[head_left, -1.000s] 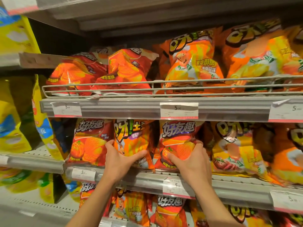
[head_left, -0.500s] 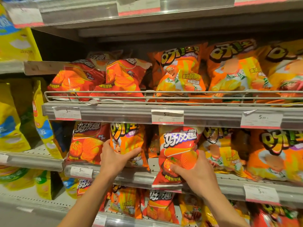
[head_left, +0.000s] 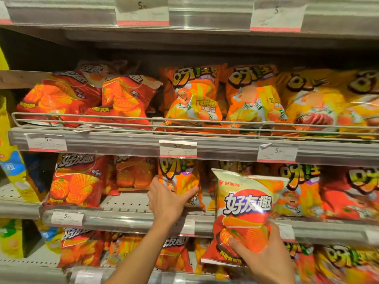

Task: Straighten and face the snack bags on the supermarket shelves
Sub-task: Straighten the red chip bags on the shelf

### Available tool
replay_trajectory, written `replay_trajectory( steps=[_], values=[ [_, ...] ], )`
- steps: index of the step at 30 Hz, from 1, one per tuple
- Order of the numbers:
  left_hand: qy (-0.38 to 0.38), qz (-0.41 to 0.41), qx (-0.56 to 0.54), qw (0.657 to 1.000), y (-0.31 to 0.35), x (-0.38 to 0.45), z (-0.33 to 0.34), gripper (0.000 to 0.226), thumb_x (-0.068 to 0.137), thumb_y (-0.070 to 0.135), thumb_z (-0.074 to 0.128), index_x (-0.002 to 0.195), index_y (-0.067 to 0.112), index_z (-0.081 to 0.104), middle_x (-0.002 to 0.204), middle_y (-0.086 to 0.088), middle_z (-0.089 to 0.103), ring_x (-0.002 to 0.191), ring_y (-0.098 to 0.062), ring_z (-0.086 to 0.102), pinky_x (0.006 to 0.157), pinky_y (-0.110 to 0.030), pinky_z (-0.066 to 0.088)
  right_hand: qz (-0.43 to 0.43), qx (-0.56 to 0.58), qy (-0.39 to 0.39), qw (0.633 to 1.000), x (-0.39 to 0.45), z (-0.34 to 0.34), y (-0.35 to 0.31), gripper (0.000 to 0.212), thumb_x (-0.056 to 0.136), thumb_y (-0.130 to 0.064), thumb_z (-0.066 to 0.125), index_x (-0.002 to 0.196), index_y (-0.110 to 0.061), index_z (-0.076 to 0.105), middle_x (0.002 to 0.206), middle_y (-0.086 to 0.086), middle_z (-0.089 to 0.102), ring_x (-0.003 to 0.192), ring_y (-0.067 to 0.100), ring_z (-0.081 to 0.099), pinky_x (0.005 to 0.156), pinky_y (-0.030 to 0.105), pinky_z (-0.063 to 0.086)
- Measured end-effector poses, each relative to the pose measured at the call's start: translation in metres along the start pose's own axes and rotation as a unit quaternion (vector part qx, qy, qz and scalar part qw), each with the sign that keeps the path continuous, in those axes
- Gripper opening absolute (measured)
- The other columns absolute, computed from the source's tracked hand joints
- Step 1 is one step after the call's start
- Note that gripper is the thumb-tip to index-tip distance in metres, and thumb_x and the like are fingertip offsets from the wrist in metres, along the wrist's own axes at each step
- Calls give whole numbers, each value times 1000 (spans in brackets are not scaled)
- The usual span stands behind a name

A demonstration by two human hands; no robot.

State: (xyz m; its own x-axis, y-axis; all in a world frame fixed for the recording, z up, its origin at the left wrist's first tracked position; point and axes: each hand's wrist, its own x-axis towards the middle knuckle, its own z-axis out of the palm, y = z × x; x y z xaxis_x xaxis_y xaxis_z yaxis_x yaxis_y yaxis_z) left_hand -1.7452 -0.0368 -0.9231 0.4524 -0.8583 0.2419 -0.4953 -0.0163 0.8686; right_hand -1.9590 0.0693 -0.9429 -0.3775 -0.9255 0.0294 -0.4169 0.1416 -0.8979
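My right hand [head_left: 264,257] grips the lower part of a red chip bag [head_left: 244,214], held upright in front of the middle shelf edge [head_left: 127,219], clear of the shelf. My left hand [head_left: 167,198] holds an orange snack bag [head_left: 180,177] that stands on the middle shelf. Left of it, another red chip bag [head_left: 75,181] faces forward, with a second one [head_left: 134,174] set further back. Orange bags [head_left: 297,191] fill the shelf to the right.
The upper shelf [head_left: 123,143] carries leaning red bags [head_left: 59,97] and orange bags [head_left: 194,99] behind a wire rail [head_left: 82,115]. Price tags [head_left: 178,149] line the shelf edges. Yellow bags [head_left: 12,167] stand at far left. More bags [head_left: 82,249] sit on the bottom shelf.
My right hand has pulled the red chip bag out of the middle shelf and down toward me. My left hand has stayed on the orange bag. The view has shifted upward.
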Motion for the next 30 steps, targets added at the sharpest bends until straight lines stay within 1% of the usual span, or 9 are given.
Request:
replay_trajectory(
  steps=[7, 12, 14, 17, 19, 22, 25, 28, 30],
  values=[
    [-43, 3, 68, 997, -12, -6, 13, 116, 59, 75, 76, 143, 10, 28, 140, -11, 41, 132, -34, 40, 106, -49, 39, -24, 7, -13, 1000, -23, 13, -15, 103, 23, -78, 75, 111, -42, 38, 105, -13, 60, 91, 13, 58, 76, 32, 43],
    [-136, 47, 27, 989, -32, 6, -11, 97, 67, 56, 83, 141, 16, 34, 135, -8, 44, 128, -29, 44, 103, -48, 43, -44, 2, -43, 998, -40, 40, -39, 95, 22, -81, 74, 104, -48, 40, 98, -28, 52, 83, -9, 51, 68, 19, 40],
    [-148, 93, 41, 984, -49, 9, -32, 84, 77, 53, 76, 143, 18, 37, 136, -3, 46, 128, -22, 44, 104, -47, 42, -56, -16, -61, 996, -46, 58, -45, 97, 24, -81, 75, 109, -50, 39, 107, -23, 57, 89, 1, 56, 74, 23, 43],
    [-93, 182, 89, 975, -83, 16, -71, 49, 98, 53, 42, 134, 20, 52, 127, 1, 54, 121, -21, 49, 102, -44, 41, -83, -52, -97, 990, -53, 94, -58, 106, 33, -78, 75, 126, -45, 38, 120, -16, 59, 109, 10, 60, 86, 27, 48],
    [-35, 229, 139, 963, -110, 23, -98, 53, 101, 48, 27, 122, 16, 62, 119, 0, 58, 113, -22, 52, 99, -43, 41, -104, -51, -111, 987, -55, 120, -68, 108, 39, -75, 77, 134, -40, 38, 124, -13, 57, 119, 13, 56, 97, 31, 48],
    [15, 274, 241, 931, -142, 31, -134, 46, 102, 35, 30, 111, 11, 68, 113, -4, 60, 106, -25, 54, 95, -44, 44, -124, -42, -122, 984, -53, 156, -88, 99, 52, -69, 81, 134, -31, 41, 125, -8, 56, 121, 17, 55, 101, 37, 48],
    [-13, 301, 310, 902, -162, 34, -156, 36, 98, 26, 38, 118, 8, 63, 117, -7, 56, 107, -26, 52, 93, -42, 48, -130, -43, -111, 984, -42, 190, -113, 102, 61, -66, 82, 142, -22, 39, 134, -2, 55, 127, 23, 52, 104, 42, 46],
    [-57, 310, 383, 868, -172, 35, -163, 51, 84, 18, 54, 131, 1, 57, 128, -13, 56, 121, -34, 53, 104, -47, 47, -134, -64, -54, 987, -25, 218, -138, 101, 65, -65, 82, 143, -20, 37, 137, 2, 54, 130, 26, 51, 102, 41, 46],
    [-37, 301, 406, 862, -174, 35, -166, 50, 88, 21, 52, 134, 1, 56, 128, -13, 59, 123, -34, 55, 111, -50, 41, -117, -62, -17, 991, -14, 233, -148, 103, 68, -64, 82, 146, -18, 33, 141, 5, 51, 134, 28, 47, 103, 41, 46]
  ],
)
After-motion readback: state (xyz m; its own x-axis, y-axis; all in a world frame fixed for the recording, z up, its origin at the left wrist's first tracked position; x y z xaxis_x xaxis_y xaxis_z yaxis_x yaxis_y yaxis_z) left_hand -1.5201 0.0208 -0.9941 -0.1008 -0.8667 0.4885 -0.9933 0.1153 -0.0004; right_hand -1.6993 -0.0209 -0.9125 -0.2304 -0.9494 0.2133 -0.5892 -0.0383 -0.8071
